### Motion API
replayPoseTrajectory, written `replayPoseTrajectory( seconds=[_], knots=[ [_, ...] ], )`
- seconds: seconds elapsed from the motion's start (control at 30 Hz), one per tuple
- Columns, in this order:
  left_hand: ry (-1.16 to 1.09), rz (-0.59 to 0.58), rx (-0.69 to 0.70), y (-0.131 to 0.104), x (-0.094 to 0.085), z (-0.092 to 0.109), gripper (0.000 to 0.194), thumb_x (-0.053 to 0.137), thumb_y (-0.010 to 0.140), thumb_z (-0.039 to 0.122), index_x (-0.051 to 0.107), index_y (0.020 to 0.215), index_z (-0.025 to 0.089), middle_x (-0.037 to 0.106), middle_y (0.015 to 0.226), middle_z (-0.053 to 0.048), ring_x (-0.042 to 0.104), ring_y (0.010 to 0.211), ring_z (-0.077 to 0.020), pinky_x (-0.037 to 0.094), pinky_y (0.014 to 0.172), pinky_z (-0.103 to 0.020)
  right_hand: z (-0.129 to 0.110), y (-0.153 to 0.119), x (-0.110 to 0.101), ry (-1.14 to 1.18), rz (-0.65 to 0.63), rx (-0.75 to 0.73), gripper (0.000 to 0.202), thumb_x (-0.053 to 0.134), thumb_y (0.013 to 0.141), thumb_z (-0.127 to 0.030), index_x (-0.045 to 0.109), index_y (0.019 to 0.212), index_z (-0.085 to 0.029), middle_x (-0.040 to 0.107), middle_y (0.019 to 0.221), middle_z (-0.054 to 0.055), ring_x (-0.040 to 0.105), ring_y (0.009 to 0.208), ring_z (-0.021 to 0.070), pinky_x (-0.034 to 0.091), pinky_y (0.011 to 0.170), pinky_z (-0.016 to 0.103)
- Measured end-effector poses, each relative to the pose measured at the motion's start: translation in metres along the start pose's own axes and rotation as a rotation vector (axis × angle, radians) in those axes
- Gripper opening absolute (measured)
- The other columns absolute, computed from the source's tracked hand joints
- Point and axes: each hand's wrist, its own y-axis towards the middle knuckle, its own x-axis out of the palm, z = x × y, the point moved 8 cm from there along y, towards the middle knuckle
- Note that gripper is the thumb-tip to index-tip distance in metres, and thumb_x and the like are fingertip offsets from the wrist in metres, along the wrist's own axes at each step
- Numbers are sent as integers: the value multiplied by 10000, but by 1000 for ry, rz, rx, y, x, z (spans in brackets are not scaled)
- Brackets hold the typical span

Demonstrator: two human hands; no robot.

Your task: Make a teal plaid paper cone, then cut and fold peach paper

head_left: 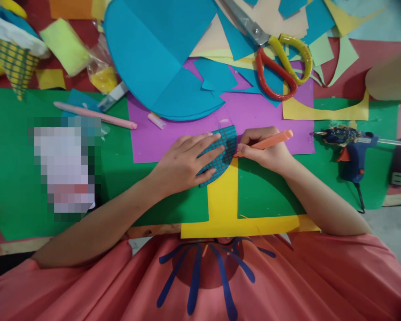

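My left hand (190,161) lies flat with fingers spread over a blue paper piece (229,141). That piece has a dark grid drawn on it and a curved right edge; part of it is hidden under the fingers. My right hand (269,149) is closed around an orange pen (273,139), its tip down at the curved edge. Beneath the blue piece lie a purple sheet (183,145) and a yellow paper strip (223,196). The strip reaches down to the table's front edge.
Scissors (276,67) with red and yellow handles rest on paper scraps behind my right hand. A large blue paper disc (143,58) lies at the back. A glue gun (352,154) is at the right; a pink pen (96,115) and a pixelated pale object (63,165) are at the left.
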Motion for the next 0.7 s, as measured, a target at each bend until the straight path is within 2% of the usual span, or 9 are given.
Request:
replayPoseTrajectory(
  seconds=[0.1,0.3,0.43,0.57,0.7],
  knots=[
    [9,10,5,0,-1,0,399,459,964,350,553,1311,176,551,1417,-145,535,1288,-276,459,1004,-419,1,1,-3,71,8,11,251,631,745,-264,518,541,-172,538,517,-28,442,500,73,310,452,213],
    [-21,22,0,-1,-1,0,396,472,959,342,554,1308,175,555,1410,-144,532,1287,-272,453,1014,-420,5,2,-18,240,166,27,227,661,745,-279,569,561,-184,601,545,-30,499,479,76,389,450,208],
    [-63,3,-21,-1,-1,-1,384,485,952,334,576,1295,188,564,1400,-137,519,1296,-270,442,1026,-417,11,1,-20,354,225,33,242,675,805,-395,632,673,-197,639,570,-32,519,427,76,392,394,208],
    [-59,-16,-29,-1,-1,-1,398,460,962,322,573,1310,166,629,1307,-132,581,1201,-265,463,986,-401,10,1,-20,409,230,-16,314,662,828,-510,647,773,-201,652,599,-31,553,443,81,454,427,222],
    [-8,10,16,-1,-5,4,371,468,963,305,597,1276,155,653,1277,-125,616,1139,-251,485,924,-371,6,1,-17,353,199,-31,261,738,784,-439,616,784,-208,656,652,-28,570,494,78,455,452,220]
  ],
)
